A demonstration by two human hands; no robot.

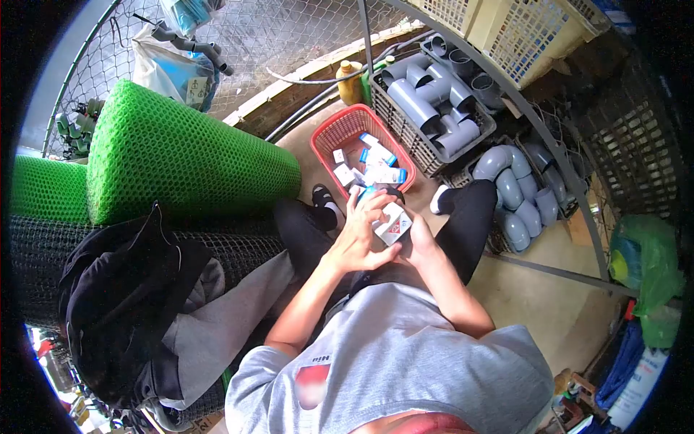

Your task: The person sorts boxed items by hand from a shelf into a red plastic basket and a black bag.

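Between my two hands is a small white cardboard box (393, 226) with blue at its far end and a red mark on the side facing me. My left hand (356, 235) lies over its left side, fingers bent across the top. From the right, my right hand (421, 244) grips the same box; some of its fingers are hidden underneath. Just beyond my hands, a red plastic basket (318, 142) sits on the floor between my feet, holding several similar white and blue boxes (376, 148) lying at different angles.
At the right stand black crates of grey pipe fittings (412, 103) and grey elbows (509, 189). Large green mesh rolls (181, 155) lie at the left, with a black and grey jacket (130, 304) nearer me. A yellowish bottle (348, 83) stands behind the basket.
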